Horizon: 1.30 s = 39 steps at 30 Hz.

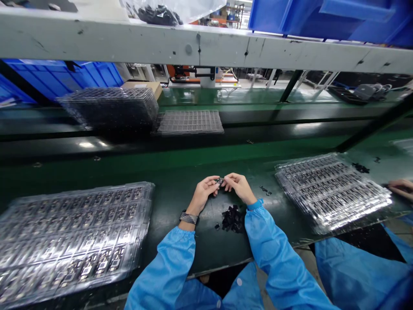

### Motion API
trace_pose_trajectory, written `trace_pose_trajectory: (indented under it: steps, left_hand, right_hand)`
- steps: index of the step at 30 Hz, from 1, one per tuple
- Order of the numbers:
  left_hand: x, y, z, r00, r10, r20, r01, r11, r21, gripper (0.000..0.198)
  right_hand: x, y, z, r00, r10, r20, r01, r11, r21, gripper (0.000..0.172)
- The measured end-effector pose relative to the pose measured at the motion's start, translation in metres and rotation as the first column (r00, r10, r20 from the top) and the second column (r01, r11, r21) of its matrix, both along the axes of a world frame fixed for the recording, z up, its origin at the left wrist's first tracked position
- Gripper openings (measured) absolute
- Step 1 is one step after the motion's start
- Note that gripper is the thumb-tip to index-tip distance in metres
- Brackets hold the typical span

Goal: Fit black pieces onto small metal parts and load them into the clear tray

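Between my two hands, above the dark green bench, is a small circuit board (pixel 220 181). My left hand (pixel 206 189) pinches it from the left, a woven band on the wrist. The fingers of my right hand (pixel 235 184) are closed at the board's right end; whether they hold a small part of their own is hidden. Just below my hands lies a pile of small black pieces (pixel 232 218), with one piece apart on its left. Several little dark parts (pixel 266 190) lie to the right of my right hand.
Stacked clear trays of boards stand left (pixel 142 224) and right (pixel 322 215). A co-worker's hand (pixel 402 188) is at the right tray's far side. Behind, a conveyor (pixel 258 129) carries empty-looking clear trays (pixel 190 122). A grey shelf beam (pixel 161 43) crosses above, with blue bins (pixel 322 19).
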<state>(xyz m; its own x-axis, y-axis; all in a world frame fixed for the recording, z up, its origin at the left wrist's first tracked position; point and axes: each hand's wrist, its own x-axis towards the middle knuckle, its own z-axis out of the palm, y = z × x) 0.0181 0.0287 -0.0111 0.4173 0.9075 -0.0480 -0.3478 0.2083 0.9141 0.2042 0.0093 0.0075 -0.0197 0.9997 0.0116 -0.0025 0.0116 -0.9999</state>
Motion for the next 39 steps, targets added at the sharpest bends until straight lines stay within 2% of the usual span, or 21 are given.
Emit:
trace_pose_trajectory:
  steps: [4,13,21,27,31,33,35,37,39]
  left_hand:
    - [0.001,0.000,-0.002,1.000,0.006,-0.029,-0.005,1.000,0.028,0.052]
    - [0.003,-0.003,0.002,0.992,0.074,-0.105,-0.059,0.988,0.144,0.051]
    - [0.005,-0.007,0.006,0.975,0.102,-0.198,-0.049,0.965,0.260,0.040]
    - [0.004,-0.009,0.008,0.979,0.101,-0.180,-0.062,0.976,0.211,0.045]
    - [0.003,-0.002,0.011,0.979,0.139,-0.152,-0.111,0.978,0.177,0.047]
    - [0.000,0.000,0.020,0.970,0.201,-0.134,-0.177,0.969,0.171,0.047]
    - [-0.008,-0.006,0.037,0.954,0.274,-0.119,-0.248,0.949,0.194,0.046]
    - [-0.023,-0.028,0.064,0.932,0.334,-0.140,-0.293,0.922,0.251,0.043]
    - [-0.046,-0.064,0.094,0.894,0.382,-0.234,-0.296,0.896,0.332,0.041]
  right_hand:
    - [-0.004,-0.002,0.000,0.997,0.063,0.048,-0.062,0.998,-0.020,0.045]
    - [-0.008,0.001,-0.003,0.997,0.053,-0.054,-0.055,0.998,-0.034,0.052]
    - [-0.010,-0.001,-0.003,0.999,0.040,-0.002,-0.040,0.998,-0.040,0.045]
    - [-0.007,0.002,-0.003,0.997,-0.018,-0.074,0.014,0.998,-0.060,0.053]
    - [-0.001,0.002,-0.001,0.998,-0.053,-0.017,0.052,0.998,-0.037,0.051]
    - [0.002,0.001,0.000,0.995,-0.037,0.096,0.038,0.999,-0.008,0.046]
    - [0.005,-0.002,0.001,0.967,0.096,0.234,-0.096,0.995,-0.009,0.039]
    - [0.005,-0.007,0.002,0.882,0.318,0.348,-0.314,0.947,-0.071,0.029]
    - [0.003,-0.012,0.005,0.756,0.490,0.433,-0.481,0.865,-0.140,0.017]
